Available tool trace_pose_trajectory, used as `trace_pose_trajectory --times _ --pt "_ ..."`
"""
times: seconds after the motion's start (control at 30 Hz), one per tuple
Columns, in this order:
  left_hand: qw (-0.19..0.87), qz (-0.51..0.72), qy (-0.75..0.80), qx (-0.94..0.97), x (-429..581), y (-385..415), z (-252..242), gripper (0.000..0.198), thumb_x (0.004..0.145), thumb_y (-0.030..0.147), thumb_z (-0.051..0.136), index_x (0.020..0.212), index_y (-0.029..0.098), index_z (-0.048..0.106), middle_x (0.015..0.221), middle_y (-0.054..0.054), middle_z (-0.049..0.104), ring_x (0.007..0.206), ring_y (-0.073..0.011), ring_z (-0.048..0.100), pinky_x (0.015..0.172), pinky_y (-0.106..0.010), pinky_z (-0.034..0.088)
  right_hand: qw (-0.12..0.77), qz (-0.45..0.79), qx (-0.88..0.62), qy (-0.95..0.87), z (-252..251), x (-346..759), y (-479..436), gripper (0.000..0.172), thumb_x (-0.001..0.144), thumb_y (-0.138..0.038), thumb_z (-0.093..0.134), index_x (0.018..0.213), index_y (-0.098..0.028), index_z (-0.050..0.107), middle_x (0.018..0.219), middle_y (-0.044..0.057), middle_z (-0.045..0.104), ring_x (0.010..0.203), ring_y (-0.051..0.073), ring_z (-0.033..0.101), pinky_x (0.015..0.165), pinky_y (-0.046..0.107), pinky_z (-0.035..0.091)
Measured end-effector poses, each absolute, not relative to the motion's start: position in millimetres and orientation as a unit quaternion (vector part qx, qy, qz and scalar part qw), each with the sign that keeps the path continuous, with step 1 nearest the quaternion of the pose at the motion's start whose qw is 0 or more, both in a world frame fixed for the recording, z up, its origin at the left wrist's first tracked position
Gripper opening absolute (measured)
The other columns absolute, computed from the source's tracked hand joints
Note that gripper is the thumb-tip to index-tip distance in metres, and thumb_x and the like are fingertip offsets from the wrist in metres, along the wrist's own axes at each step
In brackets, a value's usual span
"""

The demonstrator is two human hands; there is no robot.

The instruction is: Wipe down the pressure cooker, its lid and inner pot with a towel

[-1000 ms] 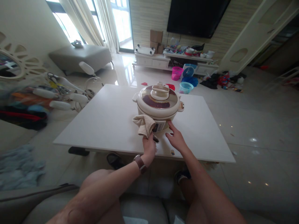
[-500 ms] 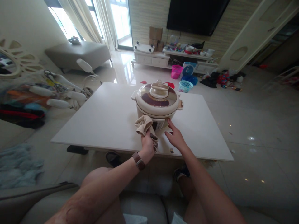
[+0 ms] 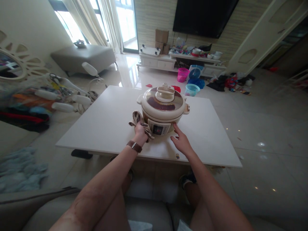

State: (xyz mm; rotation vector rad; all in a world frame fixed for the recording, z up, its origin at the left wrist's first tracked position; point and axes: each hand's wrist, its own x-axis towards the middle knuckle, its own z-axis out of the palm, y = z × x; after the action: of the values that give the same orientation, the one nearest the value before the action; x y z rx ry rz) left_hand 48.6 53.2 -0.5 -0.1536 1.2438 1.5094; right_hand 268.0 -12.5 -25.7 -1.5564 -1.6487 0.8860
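A cream electric cooker (image 3: 162,112) with a glass lid and a front control panel stands on the white table (image 3: 108,125). My left hand (image 3: 141,130), with a brown watch strap at the wrist, is closed round a beige cloth (image 3: 136,119) and presses it against the cooker's left front side. My right hand (image 3: 181,141) rests open on the table, its fingertips touching the cooker's lower right front.
Scissors, white handles and coloured items lie in a heap on the left (image 3: 48,96). Pink (image 3: 182,75) and blue baskets (image 3: 192,90) sit on the glossy floor beyond the table. A TV stand (image 3: 168,62) stands at the back wall, a grey ottoman (image 3: 84,57) left.
My left hand has moved the cloth from the cooker's control panel round to its left side, uncovering the panel. My right hand has stayed where it was.
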Motion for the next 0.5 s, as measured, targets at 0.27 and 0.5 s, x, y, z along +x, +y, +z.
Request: trace_pose_trajectory --times 0.27,0.5 --pt "0.597 0.720 0.342 0.092 -8.5 50.4 40.9 0.031 0.102 0.034 0.057 0.119 0.016 0.074 0.109 -0.010 0.083 0.114 -0.0266 0.078 0.107 -0.044 0.061 0.367 0.340 -0.602 -0.623 -21.3 268.4 -13.0 0.080 0.082 -0.024 0.064 0.161 -0.028 0.053 0.170 0.009 0.050 0.145 0.034 0.062 0.105 0.050 0.063" --pt "0.670 0.668 0.280 0.162 -33.6 34.1 54.1 0.044 0.109 0.040 0.045 0.135 0.014 0.070 0.128 -0.012 0.081 0.139 -0.0315 0.067 0.123 -0.051 0.050 0.501 0.373 -0.564 -0.541 0.5 258.9 -12.8 0.035 0.084 -0.041 0.070 0.113 -0.022 0.076 0.117 0.012 0.082 0.116 0.031 0.075 0.100 0.050 0.061"
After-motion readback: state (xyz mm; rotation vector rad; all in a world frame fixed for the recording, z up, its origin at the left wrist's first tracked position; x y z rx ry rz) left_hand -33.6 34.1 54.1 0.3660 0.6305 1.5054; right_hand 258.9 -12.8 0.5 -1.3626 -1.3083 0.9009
